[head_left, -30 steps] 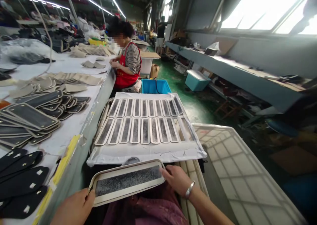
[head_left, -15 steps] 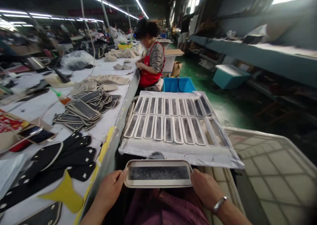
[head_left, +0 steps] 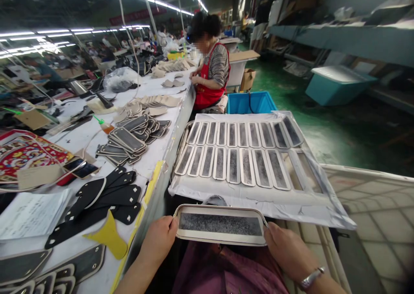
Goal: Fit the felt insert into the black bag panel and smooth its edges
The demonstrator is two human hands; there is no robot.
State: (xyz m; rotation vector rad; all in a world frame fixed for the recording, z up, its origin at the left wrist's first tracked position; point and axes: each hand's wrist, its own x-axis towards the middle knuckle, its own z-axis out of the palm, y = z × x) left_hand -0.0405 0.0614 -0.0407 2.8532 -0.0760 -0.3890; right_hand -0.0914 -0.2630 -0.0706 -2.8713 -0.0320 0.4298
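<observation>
A long panel with rounded corners, cream-bordered with a dark grey speckled strip down its middle, is held level above my lap. My left hand pinches its left end, and my right hand, with a metal bracelet at the wrist, grips the right end. Just beyond it lies a white-covered board bearing two rows of similar panels. The near row stops short of the board's right side, where bare strips show. My fingertips behind the panel are partly hidden.
Left, a long white table holds piled dark panels, black shaped pieces, a yellow piece and a phone. A person in a red apron sits ahead beside a blue bin. A pale crate stands right.
My view has turned somewhat left, so the surroundings appear shifted to the right. Both hands keep hold of the panel, which now looks slightly tilted, its right end lower.
</observation>
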